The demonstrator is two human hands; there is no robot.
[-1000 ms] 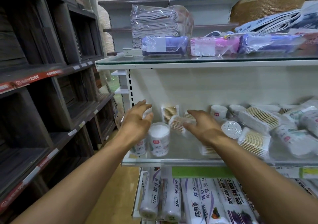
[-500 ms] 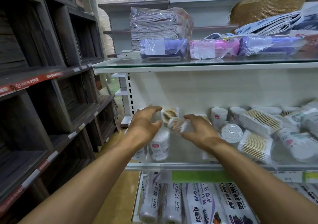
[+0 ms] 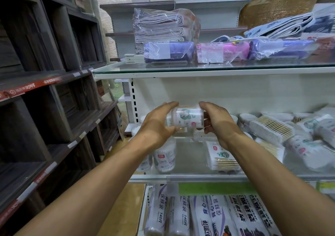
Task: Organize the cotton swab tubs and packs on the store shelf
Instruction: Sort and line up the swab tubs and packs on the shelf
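In the middle of the frame, the left hand (image 3: 155, 126) curls its fingers round one end of a cotton swab tub (image 3: 187, 117). The tub lies sideways in the air above the glass shelf (image 3: 190, 177). It looks light, hard and smooth, so holding both ends seems best. The right hand (image 3: 217, 125) curls round the other end.

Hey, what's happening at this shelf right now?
A person is tidying cotton swabs on a glass shelf. Both hands hold one round swab tub sideways above the shelf, the left hand at one end and the right hand at the other. Two tubs stand upright at the shelf's left front; packs lie jumbled to the right.
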